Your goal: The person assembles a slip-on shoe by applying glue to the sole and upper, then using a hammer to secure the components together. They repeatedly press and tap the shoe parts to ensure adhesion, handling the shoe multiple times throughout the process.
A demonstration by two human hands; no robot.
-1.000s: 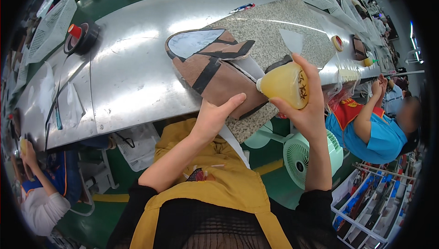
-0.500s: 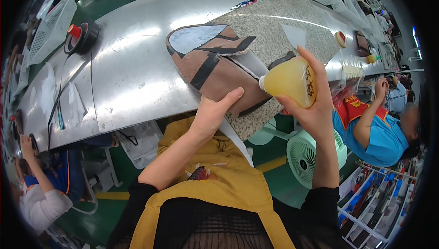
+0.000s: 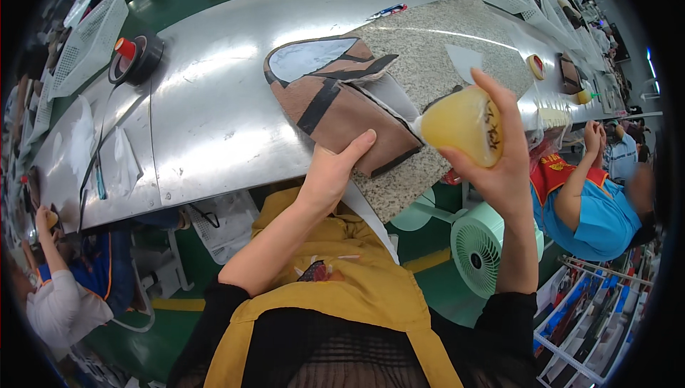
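Nozzle of the squeeze bottle is pointing left, right at the edge of the brown leather-look panel

Head view, only one I'm getting: the panel is lying mid-frame, its long axis running from upper left down to lower right, partly over the speckled stone slab. The left hand is the nearer one, pinching its lower edge, thumb on top, fingers hidden underneath.

The right hand is coming up from the lower right and is wrapping the bottle, clamped firmly by the look of it. So the bottle is lying nearly sideways, base to the right, nozzle meeting the panel's right-hand end, just right of the left thumb. Can't tell if the tip is actually touching or only hovering, tbh.
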